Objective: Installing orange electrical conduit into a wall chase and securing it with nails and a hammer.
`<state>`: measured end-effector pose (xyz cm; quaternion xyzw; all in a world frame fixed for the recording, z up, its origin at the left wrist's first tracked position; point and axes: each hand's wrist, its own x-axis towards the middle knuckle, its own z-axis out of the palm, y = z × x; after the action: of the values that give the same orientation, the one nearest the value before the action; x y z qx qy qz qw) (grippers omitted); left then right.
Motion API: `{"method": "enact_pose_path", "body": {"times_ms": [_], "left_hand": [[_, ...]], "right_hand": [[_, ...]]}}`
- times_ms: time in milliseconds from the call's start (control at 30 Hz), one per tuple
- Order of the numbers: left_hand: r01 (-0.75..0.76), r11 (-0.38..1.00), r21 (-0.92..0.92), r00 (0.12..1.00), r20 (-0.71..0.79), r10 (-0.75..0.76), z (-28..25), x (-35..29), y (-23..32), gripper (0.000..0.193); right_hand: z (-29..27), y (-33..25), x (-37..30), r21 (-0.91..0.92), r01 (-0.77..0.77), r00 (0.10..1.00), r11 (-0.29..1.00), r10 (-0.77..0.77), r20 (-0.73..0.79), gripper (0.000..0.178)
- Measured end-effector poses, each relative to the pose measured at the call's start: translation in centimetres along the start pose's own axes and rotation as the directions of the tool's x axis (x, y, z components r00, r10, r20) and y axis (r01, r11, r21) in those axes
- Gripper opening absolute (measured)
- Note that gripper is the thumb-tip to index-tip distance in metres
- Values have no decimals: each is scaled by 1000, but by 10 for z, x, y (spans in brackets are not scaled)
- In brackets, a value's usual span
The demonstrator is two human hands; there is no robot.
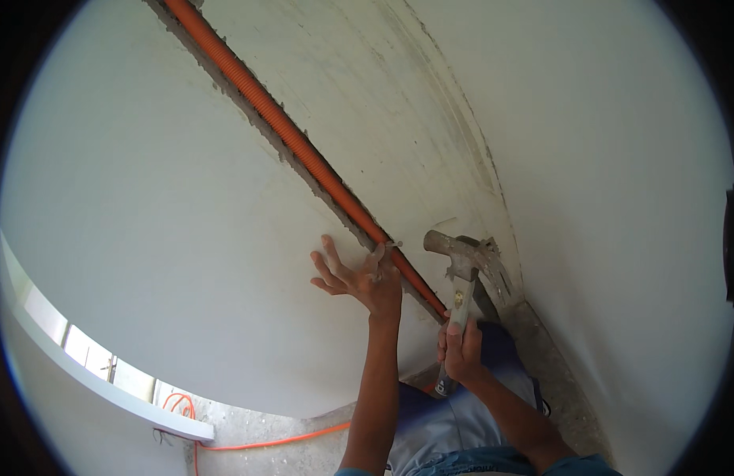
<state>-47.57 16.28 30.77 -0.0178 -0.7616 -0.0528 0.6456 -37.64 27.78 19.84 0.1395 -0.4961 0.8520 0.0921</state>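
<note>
An orange corrugated conduit (280,123) runs diagonally down a rough channel cut in the pale wall. Against its lower part, my left hand (365,279) pinches a small nail (395,244) between thumb and a finger, while the other fingers spread over the wall to the left. The nail's far end is hidden by the fingertips. My right hand (462,353) is wrapped round the handle of a claw hammer (461,262). The hammer's worn, plaster-flecked head is raised to the right of the nail, apart from it.
A wall corner stands close on the right, above a rough concrete floor (561,369). Lower left, an orange cable (280,439) trails along the floor past a low white ledge (105,389). My legs are bent right below the hands.
</note>
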Motion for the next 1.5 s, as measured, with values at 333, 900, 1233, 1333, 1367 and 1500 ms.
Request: {"method": "enact_pose_path", "body": {"times_ms": [333,900,1233,1333,1367,1500], "left_hand": [[1,1000,-3,999,49,-1,4,8,2,16],[-66,997,36,990,123,61,1,9,-13,24],[-76,997,1,993,85,76,3,-3,-11,20],[-109,994,-6,993,48,109,3,-2,-13,21],[-109,994,-3,993,42,109,4,-1,-13,21],[-76,997,8,995,72,75,5,-4,-13,22]], "right_hand": [[1,33,20,-271,132,991,953,-129,32,36],[3,26,18,-121,193,981,974,-186,62,32],[-1,34,9,-133,178,984,975,-173,49,31],[-5,36,15,-201,60,994,978,-40,100,31],[-4,24,11,-110,75,995,991,-67,70,32],[7,19,6,148,331,942,932,-317,-111,33]]}}
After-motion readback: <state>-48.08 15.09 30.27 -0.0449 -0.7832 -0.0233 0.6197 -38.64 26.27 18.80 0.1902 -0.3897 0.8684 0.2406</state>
